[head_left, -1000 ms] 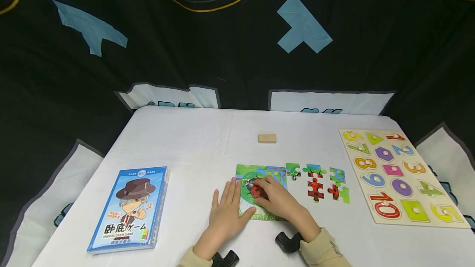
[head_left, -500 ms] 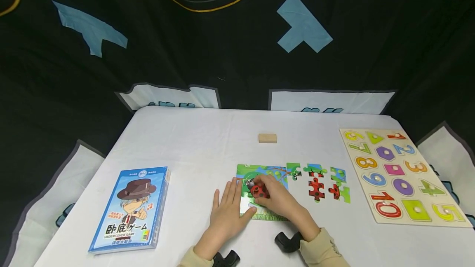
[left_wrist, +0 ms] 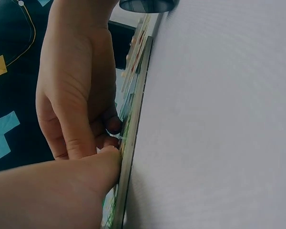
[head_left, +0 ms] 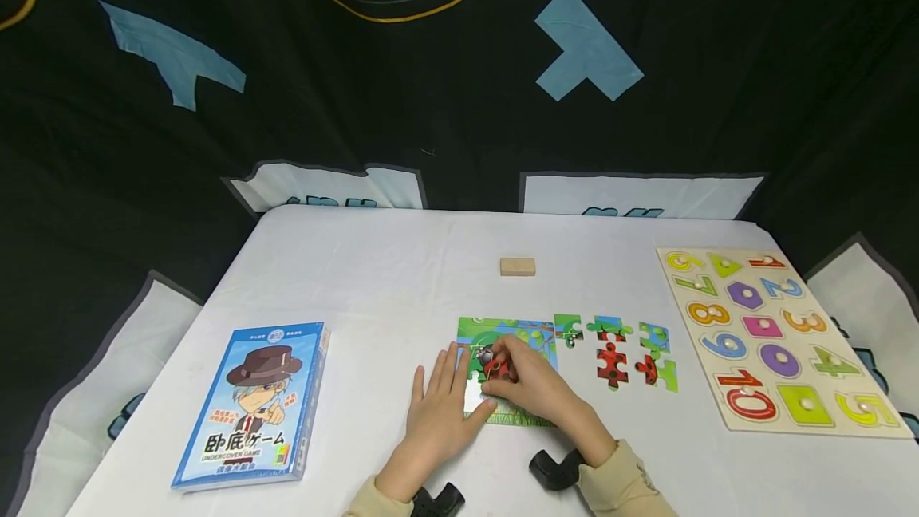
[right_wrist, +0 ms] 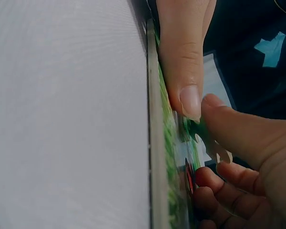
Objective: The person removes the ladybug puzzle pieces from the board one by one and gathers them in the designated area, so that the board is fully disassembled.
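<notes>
A ladybug jigsaw puzzle (head_left: 526,419) with a grassy lower edge lies at the middle front of the table. My left hand (head_left: 439,401) rests at its left side, fingers straight and thumb reaching over the lower left corner. Over the puzzle's middle, my right hand (head_left: 538,377) pinches a puzzle piece (right_wrist: 198,129), which shows green and tilted up between thumb and fingers in the right wrist view. Beside the pinching fingers, a white jigsaw-shaped gap (head_left: 474,394) shows in the picture. Seen edge-on in the left wrist view, the puzzle's board (left_wrist: 133,138) lies under both hands.
Several loose puzzle pieces (head_left: 612,365) lie right of the puzzle. Farther right is a wooden number board (head_left: 761,349). A boxed card game (head_left: 251,405) stands at left, and a small wooden block (head_left: 518,266) lies behind the puzzle.
My right hand has shifted slightly up and left, its fingers drawn in round a piece. The white gap at the puzzle's lower left shows more plainly. My left hand stays put.
</notes>
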`<state>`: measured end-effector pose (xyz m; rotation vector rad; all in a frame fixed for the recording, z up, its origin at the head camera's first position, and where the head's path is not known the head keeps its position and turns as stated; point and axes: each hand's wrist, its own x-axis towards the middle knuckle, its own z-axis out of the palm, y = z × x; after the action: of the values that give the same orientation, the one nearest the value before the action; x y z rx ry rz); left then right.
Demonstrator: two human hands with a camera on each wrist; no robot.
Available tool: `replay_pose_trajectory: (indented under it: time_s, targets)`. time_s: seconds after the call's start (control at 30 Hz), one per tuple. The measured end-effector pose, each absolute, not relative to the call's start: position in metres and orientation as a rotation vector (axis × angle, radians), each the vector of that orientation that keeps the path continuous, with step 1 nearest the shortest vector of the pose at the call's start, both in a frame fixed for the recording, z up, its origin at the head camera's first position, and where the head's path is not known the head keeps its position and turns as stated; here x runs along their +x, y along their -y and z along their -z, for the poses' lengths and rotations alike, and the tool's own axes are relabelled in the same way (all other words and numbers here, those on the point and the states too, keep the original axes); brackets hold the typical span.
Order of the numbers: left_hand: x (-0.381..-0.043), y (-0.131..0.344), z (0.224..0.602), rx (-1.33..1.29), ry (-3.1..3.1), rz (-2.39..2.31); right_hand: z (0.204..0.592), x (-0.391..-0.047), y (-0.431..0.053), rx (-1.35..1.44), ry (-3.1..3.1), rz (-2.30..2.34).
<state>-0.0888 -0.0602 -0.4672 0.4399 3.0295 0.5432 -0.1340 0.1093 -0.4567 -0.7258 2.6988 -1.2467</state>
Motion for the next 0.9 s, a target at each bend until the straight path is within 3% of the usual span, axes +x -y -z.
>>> replay_pose_trajectory:
  time_s: [0.47, 0.9]
  targets:
    - [-0.088, 0.058, 0.469, 0.424, -3.012, -0.527, 0.459, -0.132, -0.115, -0.623, -2.736, 1.317]
    - [-0.088, 0.059, 0.466, 0.413, -3.026, -0.559, 0.447, -0.127, -0.184, -0.388, -2.717, 1.324]
